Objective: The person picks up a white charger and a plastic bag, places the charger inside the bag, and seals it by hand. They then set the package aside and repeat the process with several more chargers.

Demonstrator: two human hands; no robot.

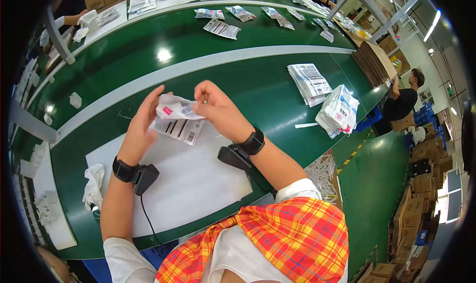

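Note:
Above the white work sheet [198, 184], a small white plastic pouch [173, 108] with a pink patch is held between both hands. My left hand [141, 129] supports its left end, the fingers stretched upward along it. At the pouch's right end my right hand [218, 109] pinches the edge between thumb and fingers. Just below it shows a white printed panel [186, 130] with dark bars and a barcode; whether it belongs to the same pouch I cannot tell. Black bands with dark devices sit on both wrists, and a cable hangs from the left one.
On the green table [258, 94], two stacks of printed pouches, a left stack [308, 83] and a right stack [338, 110], lie to the right. A white glove [93, 186] rests at left. A pale rail [198, 62] crosses behind. Flat cardboard [372, 62] stands far right, near another person [402, 102].

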